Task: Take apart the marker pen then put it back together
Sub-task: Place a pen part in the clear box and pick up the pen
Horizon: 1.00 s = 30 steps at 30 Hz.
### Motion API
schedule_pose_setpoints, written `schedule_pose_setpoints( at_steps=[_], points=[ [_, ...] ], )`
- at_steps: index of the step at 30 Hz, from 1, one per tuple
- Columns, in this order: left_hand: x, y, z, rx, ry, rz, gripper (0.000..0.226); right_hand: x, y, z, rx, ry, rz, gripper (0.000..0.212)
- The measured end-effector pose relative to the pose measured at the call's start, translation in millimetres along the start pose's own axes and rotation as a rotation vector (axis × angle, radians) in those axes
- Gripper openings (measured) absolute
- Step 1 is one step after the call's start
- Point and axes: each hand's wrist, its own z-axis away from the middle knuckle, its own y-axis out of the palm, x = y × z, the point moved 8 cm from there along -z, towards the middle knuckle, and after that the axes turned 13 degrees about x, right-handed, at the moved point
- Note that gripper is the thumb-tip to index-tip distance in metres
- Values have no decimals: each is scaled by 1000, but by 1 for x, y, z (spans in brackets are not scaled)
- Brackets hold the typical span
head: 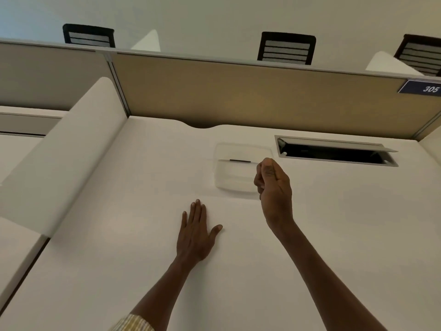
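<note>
The marker pen (239, 161) is thin and pale with a dark band, and it lies across a clear plastic tray (235, 187) on the white desk. My right hand (273, 185) hovers at the tray's right edge. Its fingers are curled and its thumb and fingertips are pinched together right at the pen's right end. Whether they actually grip the pen is not visible. My left hand (196, 231) lies flat on the desk, palm down with fingers spread, below and left of the tray, and holds nothing.
An open cable hatch (334, 151) with a raised metal flap is set into the desk (119, 247) to the right of the tray. A tan partition (238, 91) closes off the back. A white side divider (71, 149) stands on the left.
</note>
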Motion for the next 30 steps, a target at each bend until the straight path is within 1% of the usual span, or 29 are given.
schedule_pose_setpoints(
  at_steps=[7,14,24,30],
  points=[
    [1,2,0,-11,3,-22,89,12,7,1,-43,-31,-37,47],
    [1,1,0,-29,12,-16,89,22,9,1,-15,-23,-69,55],
    [0,-1,1,-38,9,-19,89,35,8,2,-4,-64,-107,47],
    [0,0,1,-33,2,-32,90,34,12,1,47,-59,-111,42]
  ],
)
